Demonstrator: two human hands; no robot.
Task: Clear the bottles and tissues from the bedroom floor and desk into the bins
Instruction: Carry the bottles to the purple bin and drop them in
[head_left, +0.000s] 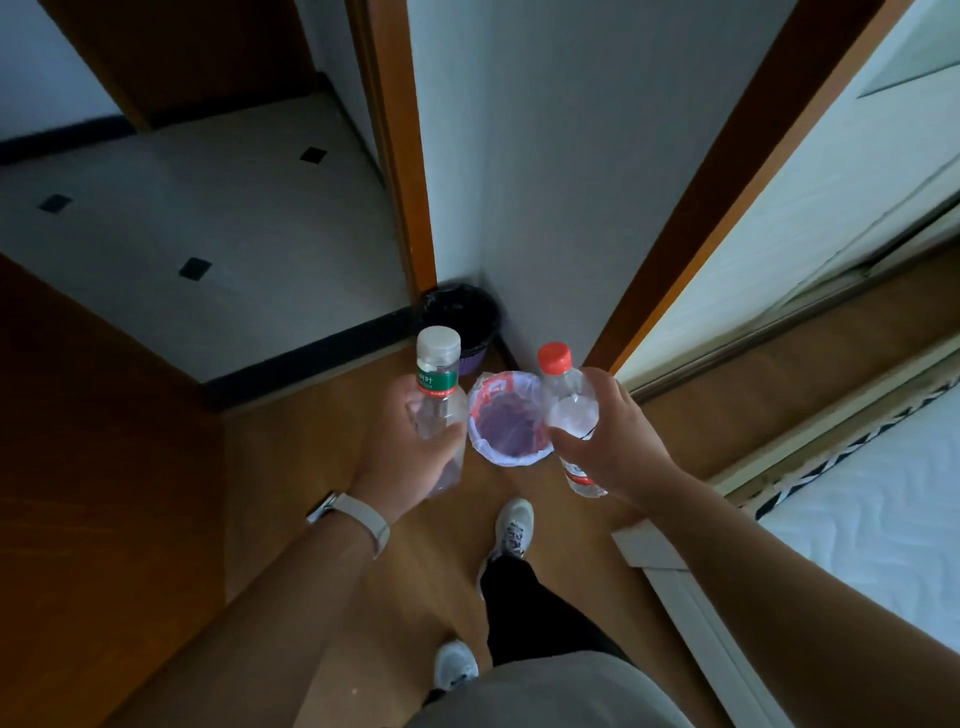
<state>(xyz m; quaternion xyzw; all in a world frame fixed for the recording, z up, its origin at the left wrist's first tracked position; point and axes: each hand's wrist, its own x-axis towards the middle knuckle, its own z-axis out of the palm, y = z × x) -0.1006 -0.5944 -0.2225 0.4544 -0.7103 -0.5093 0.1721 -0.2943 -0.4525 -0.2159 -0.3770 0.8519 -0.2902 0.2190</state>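
- Your left hand (400, 447) is clenched round the white-capped bottle (439, 400), your right hand (610, 441) round the red-capped bottle (569, 410); both bottles stand roughly upright, caps tilted away from you
- The white-lined bin (506, 418) sits on the wooden floor (332, 519) straight ahead and below, showing between your two hands, both about equally near
- A darker bin (462, 322) stands beyond it in the wall corner
- A bed (878, 519) lies to your right; no surface is in view

My left hand (402, 441) holds one bottle (436, 395) left of the near bin (506, 415), my right hand (608, 436) another bottle (569, 410) right of it; the far bin (462, 322) stands behind, in the wall corner.
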